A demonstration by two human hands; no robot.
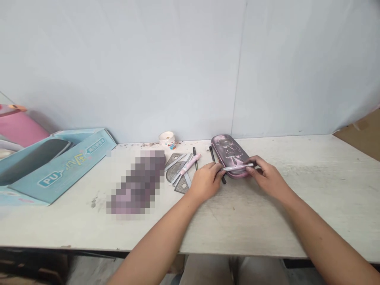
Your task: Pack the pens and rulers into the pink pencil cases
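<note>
My left hand (pixel 206 180) and my right hand (pixel 265 175) each pinch one end of a slim silver pen (pixel 237 167), held level just above the table. Right behind the pen lies a closed mauve pencil case (pixel 230 153) with an embossed figure on its lid. A black pen (pixel 213 155) lies along the case's left side, partly under my left fingers. Left of my left hand sit set squares and a protractor (pixel 177 171), with a pink pen (pixel 190 164) across them and another black pen (pixel 194 155) beside them.
A worn white table (pixel 311 198) stands against a pale wall. A small paper cup (pixel 167 139) is at the back. A blurred purplish patch (pixel 138 182) lies left of centre. An open light blue box (pixel 56 162) and pink items (pixel 18 126) fill the far left. Cardboard (pixel 360 132) leans at right.
</note>
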